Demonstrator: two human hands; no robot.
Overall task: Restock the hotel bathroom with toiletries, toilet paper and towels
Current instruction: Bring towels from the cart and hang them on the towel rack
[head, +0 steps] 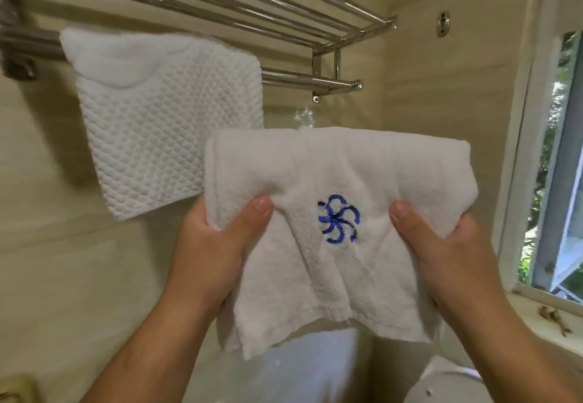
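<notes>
On the towel [362, 162], blue embroidered emblem [338, 218]

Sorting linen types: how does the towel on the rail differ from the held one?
The hanging towel has a raised honeycomb weave and no emblem; the held towel is flatter, with a blue emblem. The hanging towel drapes smoothly over the rail; the held towel is creased, gripped by the left hand and right hand. Both are white.

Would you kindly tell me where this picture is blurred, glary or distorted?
Head view: daylight comes from the window at right, its frame leaning with wide-lens distortion; the chrome rack shows glare streaks and a blurred left end; the waffle towel looks washed out at its top; the embroidered towel, gripped by left hand and right hand, is sharpest.
</notes>
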